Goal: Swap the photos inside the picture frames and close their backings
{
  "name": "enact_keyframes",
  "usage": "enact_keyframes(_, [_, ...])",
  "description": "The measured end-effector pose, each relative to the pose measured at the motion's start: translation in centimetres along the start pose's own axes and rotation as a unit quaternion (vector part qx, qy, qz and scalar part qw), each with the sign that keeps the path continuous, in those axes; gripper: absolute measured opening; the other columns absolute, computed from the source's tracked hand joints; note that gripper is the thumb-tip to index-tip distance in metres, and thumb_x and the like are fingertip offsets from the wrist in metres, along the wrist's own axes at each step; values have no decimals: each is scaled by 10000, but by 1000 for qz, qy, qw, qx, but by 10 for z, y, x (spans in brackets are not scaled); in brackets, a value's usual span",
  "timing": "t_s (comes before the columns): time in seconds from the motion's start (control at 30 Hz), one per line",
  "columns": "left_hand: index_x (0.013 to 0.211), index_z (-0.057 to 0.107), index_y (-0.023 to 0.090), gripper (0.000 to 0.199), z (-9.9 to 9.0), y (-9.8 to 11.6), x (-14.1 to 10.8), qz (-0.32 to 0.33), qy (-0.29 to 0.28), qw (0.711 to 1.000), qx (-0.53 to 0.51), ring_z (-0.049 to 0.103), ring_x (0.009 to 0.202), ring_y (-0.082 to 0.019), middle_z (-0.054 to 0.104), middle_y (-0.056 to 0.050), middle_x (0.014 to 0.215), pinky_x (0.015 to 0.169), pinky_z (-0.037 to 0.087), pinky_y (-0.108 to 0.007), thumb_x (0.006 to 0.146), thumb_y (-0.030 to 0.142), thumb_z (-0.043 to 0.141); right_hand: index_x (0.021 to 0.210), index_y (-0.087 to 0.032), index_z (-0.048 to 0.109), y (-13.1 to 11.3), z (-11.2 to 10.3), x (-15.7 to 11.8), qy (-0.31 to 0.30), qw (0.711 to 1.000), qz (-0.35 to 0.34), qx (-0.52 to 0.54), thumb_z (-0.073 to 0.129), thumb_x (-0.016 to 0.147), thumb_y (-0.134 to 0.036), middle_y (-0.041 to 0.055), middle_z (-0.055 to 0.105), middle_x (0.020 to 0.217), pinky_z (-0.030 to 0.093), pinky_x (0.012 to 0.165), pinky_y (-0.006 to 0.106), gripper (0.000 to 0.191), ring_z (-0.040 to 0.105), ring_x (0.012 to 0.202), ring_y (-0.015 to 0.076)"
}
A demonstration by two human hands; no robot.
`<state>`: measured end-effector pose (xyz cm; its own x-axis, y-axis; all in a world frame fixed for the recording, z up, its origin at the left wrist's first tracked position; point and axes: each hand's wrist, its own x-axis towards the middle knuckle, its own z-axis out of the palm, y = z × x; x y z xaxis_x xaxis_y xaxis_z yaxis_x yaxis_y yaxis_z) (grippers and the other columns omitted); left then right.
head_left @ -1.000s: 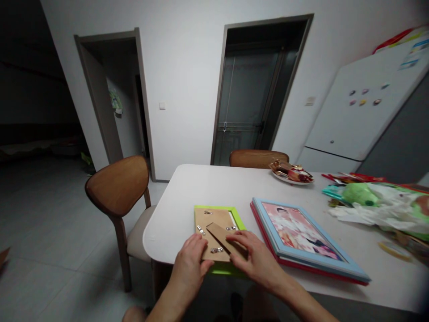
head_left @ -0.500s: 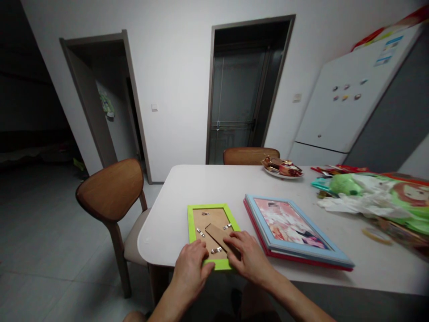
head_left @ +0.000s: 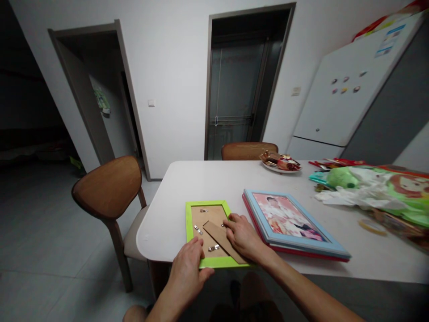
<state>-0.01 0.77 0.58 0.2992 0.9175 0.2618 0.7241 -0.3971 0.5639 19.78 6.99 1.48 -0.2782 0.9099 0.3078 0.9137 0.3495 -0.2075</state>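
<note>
A lime-green picture frame [head_left: 189, 223] lies face down at the table's front edge, its brown backboard [head_left: 209, 219] showing. Several small metal clips [head_left: 213, 247] sit around the board, and a brown stand leg [head_left: 223, 239] slants across it. My left hand [head_left: 189, 264] grips the frame's near left corner, thumb at the front edge and fingers over the side. My right hand [head_left: 243, 237] reaches over the right side, its bent fingertips closed at the right-hand clip, which they mostly cover. The palm hides part of the leg and the frame's right edge.
Right of the green frame, a stack of picture frames [head_left: 321, 243] has a light blue one on top. Farther right lie a green plush and white wrapping [head_left: 362, 197] and a tape roll [head_left: 372, 227]. A plate [head_left: 281, 169] with wrapped items stands behind. Wooden chairs [head_left: 109, 188] flank the table [head_left: 157, 223].
My right hand has moved up and away from the stand leg's lower end to the right-hand clip. My left hand stays at the near left corner. The view has shifted slightly.
</note>
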Motion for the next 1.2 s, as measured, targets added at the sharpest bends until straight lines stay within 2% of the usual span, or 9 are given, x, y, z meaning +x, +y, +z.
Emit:
enact_keyframes(0.1, [1075,510,147,492,-1,1,0,-3,-11,1000,13,420,1129,-229,543,-109,1139,953,336,-367,604,199,643,886,-153,638,6,4,4,4,1000,17,4,372,771,-151,91,541,901,320,768,257,290,460,844,173])
enact_keyframes(0.23, [1136,461,120,576,-2,2,-1,-11,-29,999,36,401,1147,-224,493,-125,1201,968,323,-349,600,198,654,773,-169,667,12,6,13,0,1000,25,-1,390,776,-175,82,554,795,331,725,244,278,475,787,165])
enact_keyframes(0.43, [1115,481,102,547,-2,4,0,-9,-20,999,31,413,1134,-227,521,-131,1165,961,332,-341,605,198,653,719,-161,663,9,1,10,-8,1000,12,1,400,767,-173,81,547,802,339,723,245,267,474,791,167])
enact_keyframes(0.67, [1084,501,110,517,-2,3,0,-5,-13,1000,10,406,1141,-231,542,-126,1135,963,327,-348,595,184,654,775,-142,636,10,-3,-5,-28,999,-13,37,325,800,-188,78,514,849,356,733,237,316,488,773,145])
enact_keyframes(0.8, [1064,517,157,488,-3,0,0,3,-14,1000,-4,405,1144,-221,544,-101,1140,959,331,-354,596,185,653,919,-153,602,3,-2,-11,15,1000,-15,19,370,786,-207,98,516,946,338,788,292,273,458,888,187])
enact_keyframes(0.9, [1080,510,143,515,-2,-3,-1,2,-12,1000,-3,405,1142,-223,528,-114,1160,962,327,-359,588,179,657,946,-201,586,-15,-4,-19,25,996,-75,36,401,781,-220,81,509,989,330,796,323,249,429,917,195])
enact_keyframes(1.03, [1138,464,108,578,0,-7,-1,5,-13,1000,-1,407,1139,-219,501,-137,1189,964,326,-353,595,177,649,836,-235,600,-40,-9,-30,-18,981,-175,77,418,788,-234,45,509,917,327,790,327,188,422,887,177])
enact_keyframes(1.2, [1127,477,108,559,-2,-6,-2,8,-15,1000,-5,407,1140,-214,507,-135,1182,964,328,-337,600,179,648,809,-239,597,-47,-13,-33,-32,977,-195,80,442,787,-255,40,501,917,316,820,348,158,401,918,183])
